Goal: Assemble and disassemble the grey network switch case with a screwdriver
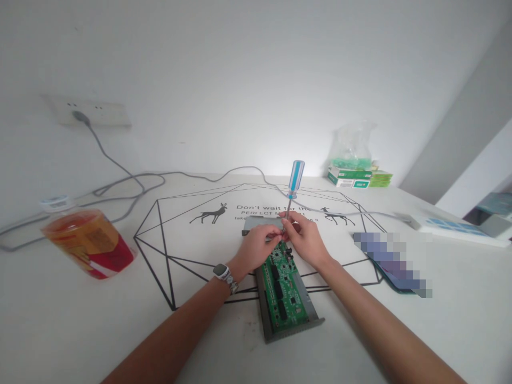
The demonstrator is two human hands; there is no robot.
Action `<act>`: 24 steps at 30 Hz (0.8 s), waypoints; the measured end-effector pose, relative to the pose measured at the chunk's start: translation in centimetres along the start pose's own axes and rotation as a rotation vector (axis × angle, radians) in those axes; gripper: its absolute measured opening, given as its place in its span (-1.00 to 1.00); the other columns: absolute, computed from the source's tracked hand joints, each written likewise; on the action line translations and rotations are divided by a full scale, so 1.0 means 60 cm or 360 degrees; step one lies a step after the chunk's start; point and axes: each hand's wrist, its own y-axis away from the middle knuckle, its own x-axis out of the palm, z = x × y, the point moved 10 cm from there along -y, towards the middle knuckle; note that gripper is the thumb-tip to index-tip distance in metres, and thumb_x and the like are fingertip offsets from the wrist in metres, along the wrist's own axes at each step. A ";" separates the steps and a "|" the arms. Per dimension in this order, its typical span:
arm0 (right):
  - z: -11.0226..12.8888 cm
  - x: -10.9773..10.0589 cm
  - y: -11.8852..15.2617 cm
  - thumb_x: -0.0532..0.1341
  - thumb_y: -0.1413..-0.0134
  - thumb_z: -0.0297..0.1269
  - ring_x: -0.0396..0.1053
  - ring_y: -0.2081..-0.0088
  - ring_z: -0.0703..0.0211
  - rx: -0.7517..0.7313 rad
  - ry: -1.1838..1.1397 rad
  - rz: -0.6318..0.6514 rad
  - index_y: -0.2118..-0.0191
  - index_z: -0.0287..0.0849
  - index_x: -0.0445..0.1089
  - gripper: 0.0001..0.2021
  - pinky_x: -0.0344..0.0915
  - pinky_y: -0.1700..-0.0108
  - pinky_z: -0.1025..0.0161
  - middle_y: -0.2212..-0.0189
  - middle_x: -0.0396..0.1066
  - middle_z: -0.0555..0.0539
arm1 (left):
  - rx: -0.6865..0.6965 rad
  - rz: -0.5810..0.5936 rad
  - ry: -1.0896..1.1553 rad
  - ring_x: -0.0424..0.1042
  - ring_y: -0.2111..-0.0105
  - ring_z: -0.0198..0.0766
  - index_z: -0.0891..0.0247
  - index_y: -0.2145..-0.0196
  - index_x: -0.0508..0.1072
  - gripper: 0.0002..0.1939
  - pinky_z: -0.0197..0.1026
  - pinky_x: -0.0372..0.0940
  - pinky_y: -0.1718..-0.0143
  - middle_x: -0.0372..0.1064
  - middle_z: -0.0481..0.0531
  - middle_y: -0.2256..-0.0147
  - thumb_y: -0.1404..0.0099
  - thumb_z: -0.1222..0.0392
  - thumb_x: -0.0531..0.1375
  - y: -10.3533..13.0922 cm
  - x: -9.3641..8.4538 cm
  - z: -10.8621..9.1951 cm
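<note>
A screwdriver (295, 177) with a clear and blue handle stands nearly upright, its tip hidden among my fingers. The fingers of my right hand (307, 239) are closed round its metal shaft, below the handle. Beside it, my left hand (256, 248) pinches close to the hidden tip; what its fingertips hold, if anything, is too small to make out. Both hands are over the far part of a green circuit board (288, 288), which sits in a grey metal casing (294, 332). A light grey metal piece (256, 221) shows just beyond my left hand.
An orange-red bottle (94, 242) is on the table's left side. At right lies a phone-like slab (392, 266), its face pixelated. Small boxes (350, 176) and a clear bag (354, 146) stand by the wall. A grey cable (192, 175) runs behind to a white power strip (456, 226).
</note>
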 end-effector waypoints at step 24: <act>0.044 -0.040 -0.019 0.30 -0.11 -0.09 0.40 0.52 0.22 0.0116 -0.0397 -0.0472 0.20 -0.11 0.32 -0.75 0.33 0.50 0.28 0.44 0.48 0.02 | -0.0049 -0.0012 -0.0035 0.49 0.36 -0.17 0.25 0.38 0.52 -0.81 -0.20 0.28 0.31 0.56 0.02 0.38 -0.38 0.20 0.17 0.000 0.006 0.001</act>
